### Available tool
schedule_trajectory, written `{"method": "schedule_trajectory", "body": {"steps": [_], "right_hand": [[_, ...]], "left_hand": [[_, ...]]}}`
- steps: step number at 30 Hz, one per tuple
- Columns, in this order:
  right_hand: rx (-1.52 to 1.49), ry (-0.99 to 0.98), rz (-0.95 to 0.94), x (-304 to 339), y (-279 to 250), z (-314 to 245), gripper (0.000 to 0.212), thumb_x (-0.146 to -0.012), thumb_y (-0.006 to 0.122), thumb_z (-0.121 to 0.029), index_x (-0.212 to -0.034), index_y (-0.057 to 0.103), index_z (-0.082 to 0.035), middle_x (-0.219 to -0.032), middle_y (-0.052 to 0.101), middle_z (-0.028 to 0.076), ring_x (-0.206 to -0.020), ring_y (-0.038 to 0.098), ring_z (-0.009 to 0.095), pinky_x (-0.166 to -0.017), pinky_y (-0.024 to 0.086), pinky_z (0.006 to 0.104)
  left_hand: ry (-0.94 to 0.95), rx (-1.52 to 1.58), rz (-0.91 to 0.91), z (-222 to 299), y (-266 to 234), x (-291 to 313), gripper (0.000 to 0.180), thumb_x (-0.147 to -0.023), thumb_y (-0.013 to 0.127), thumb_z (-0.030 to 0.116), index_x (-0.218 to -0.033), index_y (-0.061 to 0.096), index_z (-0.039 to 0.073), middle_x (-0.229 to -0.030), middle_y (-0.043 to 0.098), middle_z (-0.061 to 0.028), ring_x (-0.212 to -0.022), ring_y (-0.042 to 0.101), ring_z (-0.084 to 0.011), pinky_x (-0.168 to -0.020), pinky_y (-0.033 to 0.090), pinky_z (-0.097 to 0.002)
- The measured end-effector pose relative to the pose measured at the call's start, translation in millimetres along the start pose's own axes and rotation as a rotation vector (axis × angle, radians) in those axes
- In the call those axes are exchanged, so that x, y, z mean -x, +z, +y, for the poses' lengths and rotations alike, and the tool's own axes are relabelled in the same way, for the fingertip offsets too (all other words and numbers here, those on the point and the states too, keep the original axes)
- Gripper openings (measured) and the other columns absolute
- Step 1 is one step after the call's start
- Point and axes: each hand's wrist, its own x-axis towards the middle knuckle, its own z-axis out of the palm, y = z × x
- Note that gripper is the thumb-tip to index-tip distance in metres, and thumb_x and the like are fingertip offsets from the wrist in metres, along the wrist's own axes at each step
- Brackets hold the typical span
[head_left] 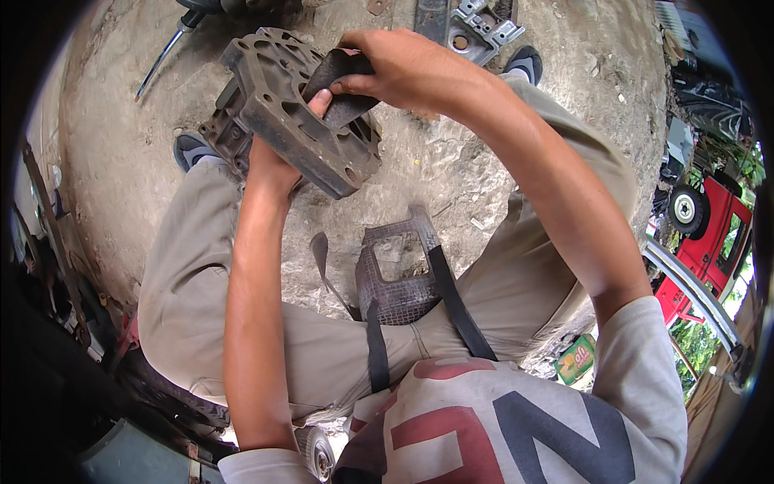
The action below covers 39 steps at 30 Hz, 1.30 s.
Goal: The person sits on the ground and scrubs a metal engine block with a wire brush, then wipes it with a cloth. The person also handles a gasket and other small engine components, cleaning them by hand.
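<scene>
A dark metal engine casting with bolt holes and open pockets is tilted up between my hands. My left hand grips it from below, mostly hidden behind it, with one fingertip showing by a pocket. Above the casting's right side, my right hand is closed on a dark grey, curled sheet with a grainy face, like sandpaper. The sheet lies against the casting near that fingertip. Behind the casting's left edge is another dark, rough metal part, partly covered.
On the dirt floor, a black object with a shiny rod lies at the far left; a silver metal housing is at the far middle. Between my legs sits a mesh-patterned piece with black straps. A red vehicle stands at right.
</scene>
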Motion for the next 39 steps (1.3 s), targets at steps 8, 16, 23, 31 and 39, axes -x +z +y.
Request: {"method": "schedule_trajectory", "body": {"steps": [8,16,23,31,39], "right_hand": [[0.040,0.002,-0.056,4,-24,4,0.030,-0.091,0.074,-0.018,-0.118,0.069,-0.007,-0.100,0.075,0.019,-0.099,0.072,0.037,-0.086,0.057,0.0467],[0.118,-0.076,0.025,5,-23,0,0.040,-0.091,0.073,-0.018,-0.128,0.065,-0.007,-0.106,0.075,0.018,-0.103,0.071,0.038,-0.088,0.057,0.0474],[0.158,-0.193,0.120,9,-12,-1,0.038,-0.095,0.069,-0.015,-0.132,0.063,-0.008,-0.126,0.066,0.018,-0.118,0.064,0.037,-0.100,0.052,0.0458],[0.048,-0.259,0.245,28,-26,-37,0.033,-0.100,0.064,-0.022,-0.129,0.064,-0.006,-0.115,0.068,0.014,-0.111,0.064,0.036,-0.094,0.053,0.0452],[0.278,-0.275,0.218,12,4,4,0.043,-0.095,0.068,-0.019,-0.136,0.061,-0.008,-0.144,0.057,0.016,-0.138,0.049,0.032,-0.113,0.041,0.0480]], "left_hand": [[-0.130,0.036,-0.003,3,2,-3,0.043,-0.094,0.079,0.021,-0.129,0.064,0.000,-0.114,0.071,-0.0080,-0.098,0.068,-0.0154,-0.084,0.058,-0.0322],[-0.115,-0.031,-0.009,-1,-5,-6,0.045,-0.095,0.078,0.025,-0.129,0.067,-0.001,-0.117,0.071,-0.0086,-0.102,0.067,-0.0156,-0.089,0.056,-0.0310],[0.035,0.028,-0.067,-19,4,-17,0.037,-0.091,0.081,0.020,-0.118,0.069,-0.002,-0.112,0.068,-0.0079,-0.097,0.064,-0.0176,-0.086,0.055,-0.0328],[0.088,0.096,-0.025,-21,2,-19,0.043,-0.085,0.081,0.001,-0.122,0.059,-0.002,-0.113,0.069,-0.0100,-0.098,0.070,-0.0207,-0.088,0.061,-0.0327],[0.127,-0.086,-0.063,-39,-9,-31,0.034,-0.087,0.082,0.011,-0.108,0.064,-0.008,-0.101,0.074,-0.0132,-0.093,0.071,-0.0169,-0.083,0.060,-0.0314]]}}
